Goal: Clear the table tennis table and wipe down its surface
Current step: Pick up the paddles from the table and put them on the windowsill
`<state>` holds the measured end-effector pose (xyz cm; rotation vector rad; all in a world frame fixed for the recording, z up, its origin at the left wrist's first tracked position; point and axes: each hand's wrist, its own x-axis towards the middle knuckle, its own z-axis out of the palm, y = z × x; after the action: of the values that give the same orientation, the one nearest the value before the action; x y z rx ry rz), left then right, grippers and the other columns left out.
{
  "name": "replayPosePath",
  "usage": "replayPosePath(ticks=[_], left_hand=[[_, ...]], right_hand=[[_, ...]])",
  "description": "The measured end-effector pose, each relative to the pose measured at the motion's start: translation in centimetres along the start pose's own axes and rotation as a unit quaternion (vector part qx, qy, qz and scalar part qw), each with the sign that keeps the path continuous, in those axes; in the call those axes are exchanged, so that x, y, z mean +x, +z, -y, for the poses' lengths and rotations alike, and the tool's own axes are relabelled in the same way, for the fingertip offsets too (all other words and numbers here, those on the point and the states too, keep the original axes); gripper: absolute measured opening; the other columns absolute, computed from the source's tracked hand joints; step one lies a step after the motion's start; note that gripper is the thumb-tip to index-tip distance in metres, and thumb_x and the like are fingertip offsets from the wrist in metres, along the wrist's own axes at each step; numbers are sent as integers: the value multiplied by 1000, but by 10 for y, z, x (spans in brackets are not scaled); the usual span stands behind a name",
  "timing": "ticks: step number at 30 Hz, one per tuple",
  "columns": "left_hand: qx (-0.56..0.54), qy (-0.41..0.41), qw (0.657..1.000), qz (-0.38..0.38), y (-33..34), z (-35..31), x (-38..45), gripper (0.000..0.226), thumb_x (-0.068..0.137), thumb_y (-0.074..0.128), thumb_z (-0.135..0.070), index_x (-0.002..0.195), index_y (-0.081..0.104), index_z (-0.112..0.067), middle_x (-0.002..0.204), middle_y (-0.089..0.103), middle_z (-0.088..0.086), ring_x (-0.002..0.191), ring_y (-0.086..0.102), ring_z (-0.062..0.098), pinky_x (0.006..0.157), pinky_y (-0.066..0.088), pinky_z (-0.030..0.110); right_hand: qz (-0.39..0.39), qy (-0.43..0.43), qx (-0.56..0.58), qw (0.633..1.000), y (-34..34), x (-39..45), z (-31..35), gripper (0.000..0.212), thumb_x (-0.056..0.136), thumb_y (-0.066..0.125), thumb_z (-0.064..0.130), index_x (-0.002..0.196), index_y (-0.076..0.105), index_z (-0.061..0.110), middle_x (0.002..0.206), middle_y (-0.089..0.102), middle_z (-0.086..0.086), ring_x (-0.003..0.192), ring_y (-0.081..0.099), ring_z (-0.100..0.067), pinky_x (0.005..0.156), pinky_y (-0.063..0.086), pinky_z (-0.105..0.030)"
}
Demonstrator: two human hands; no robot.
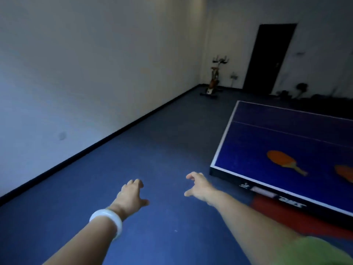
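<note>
Both the left hand [131, 194] and right hand [199, 185] are reaching out over the floor with loose fingers, holding nothing; two orange paddles [282, 159] are lying on the blue desk [248, 142] at right.

Games room: ping-pong table [248, 142], exercise bike [214, 79]

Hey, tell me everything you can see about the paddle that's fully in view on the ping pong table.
The paddle lies flat on the blue table, near its close left corner. Its rounded blade shows an orange-red rubber face turned up; a lighter, wood-coloured handle points down and to the right. The picture is blurred, so wear and markings cannot be read. Nothing touches it but the tabletop: both hands are over the floor, apart from it. A second orange paddle lies to its right, cut off by the frame edge, not touching it.
</note>
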<state>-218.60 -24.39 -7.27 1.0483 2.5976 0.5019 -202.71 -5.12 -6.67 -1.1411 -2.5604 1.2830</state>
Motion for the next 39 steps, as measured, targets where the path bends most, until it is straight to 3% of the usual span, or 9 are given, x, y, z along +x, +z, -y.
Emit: replayPosePath(ticks=[5,10,14,17,19,24,28,39], left_hand=[[7,114,992,46,20,-78,38,63,82,76,-36,130,45,-11,130,47,6,123,45,24,103,39,34],[5,213,973,92,55,-177,49,64,83,74,-35,134,43,-11,132,46,6,126,42,24,105,37,33],[-5,270,956,114,84,-253,51,62,83,75,-33,132,44,-11,132,46,6,126,42,23,104,38,33],[3,294,947,126,106,-306,54,58,83,75,-34,127,45,-11,128,45,6,121,43,24,99,42,35],[11,311,941,131,121,-339,57,58,82,75,-34,126,45,-11,127,46,7,120,43,25,100,39,35],[6,334,929,159,170,-406,62,58,82,75,-35,126,46,-12,126,46,6,117,43,24,99,41,35],[28,350,917,189,207,-456,68,57,83,74,-37,126,45,-13,126,45,7,118,42,25,99,40,35],[44,385,883,264,306,-607,155,51,89,68,-36,127,44,-13,129,43,5,120,41,24,98,43,37]], right_hand=[[-106,73,18,992,-69,-28,-56,60,80,79,13,132,50,19,139,42,-3,122,49,-20,97,45,-31],[-181,137,51,972,-125,-68,-122,59,77,81,9,127,52,14,134,46,-7,117,52,-20,85,43,-24],[-219,176,68,957,-164,-91,-171,58,76,81,9,126,53,13,133,48,-9,114,54,-24,93,48,-33],[-238,183,91,949,-192,-101,-205,58,77,80,7,128,53,14,132,48,-7,109,53,-21,90,49,-32],[-241,186,107,947,-211,-104,-226,57,79,78,8,129,52,16,133,47,-5,115,53,-22,89,47,-29],[-254,209,154,932,-244,-112,-282,51,84,75,9,128,50,16,130,47,-1,118,50,-19,97,46,-31],[-268,231,173,919,-270,-114,-327,48,85,74,13,127,50,15,131,49,-2,116,51,-18,88,43,-27],[-297,293,158,895,-383,-57,-448,52,87,74,23,132,50,17,133,50,-1,113,51,-15,88,43,-25]])
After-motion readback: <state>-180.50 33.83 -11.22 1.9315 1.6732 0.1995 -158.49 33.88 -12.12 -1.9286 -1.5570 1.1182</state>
